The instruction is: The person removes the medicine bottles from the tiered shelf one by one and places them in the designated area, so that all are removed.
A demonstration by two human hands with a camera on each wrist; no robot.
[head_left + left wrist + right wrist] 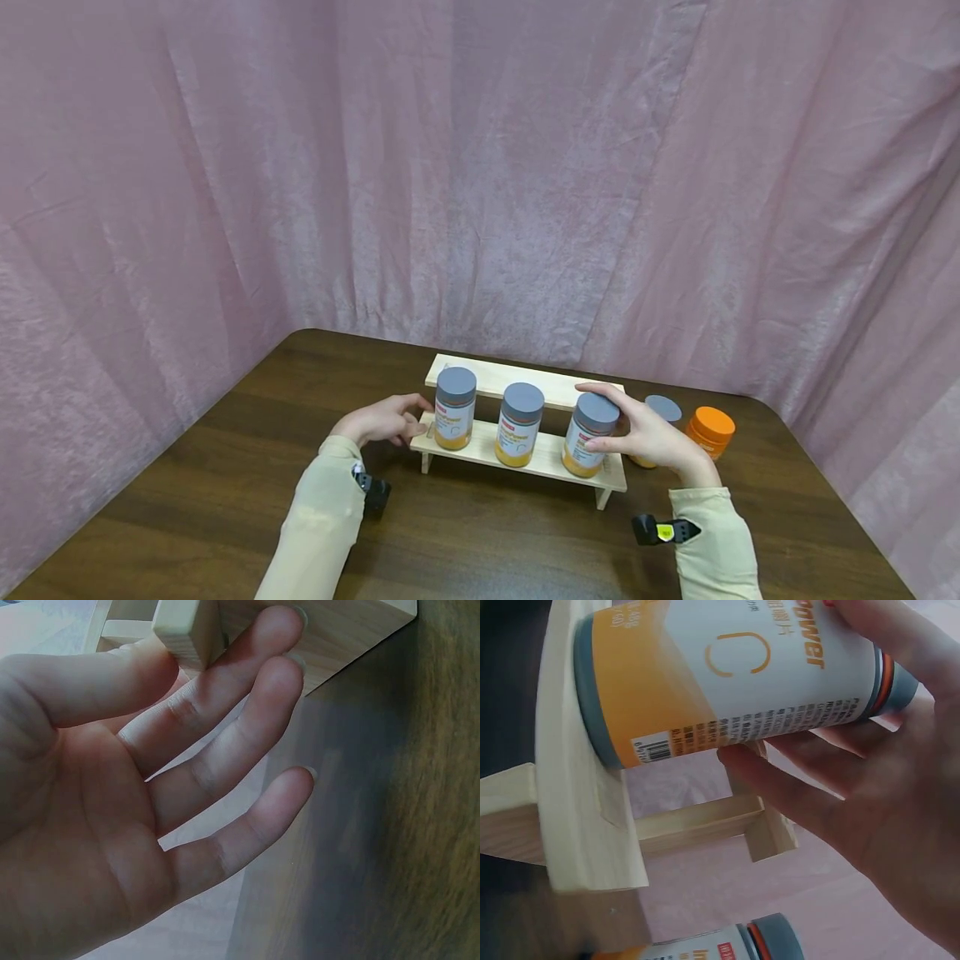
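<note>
A two-step light wood rack (551,468) stands on the table with three grey-lidded vitamin jars lined up along its lower step. My right hand (656,433) grips the right-hand jar (581,446), thumb on the near side and fingers behind it. In the right wrist view, this jar's (727,675) base is right at the step's board, near its end. At the rack's left end, my left hand (382,419) pinches the lower step's edge (187,634) between thumb and fingers. The middle jar (517,429) and left jar (455,412) stand upright, apart from each other.
Right of the rack, partly behind my right hand, stands another grey-lidded jar (663,407). Beside it is a jar with an orange lid (712,423). The upper step (525,381) runs behind the jars. Pink curtains (480,183) hang behind the dark wood table (480,542).
</note>
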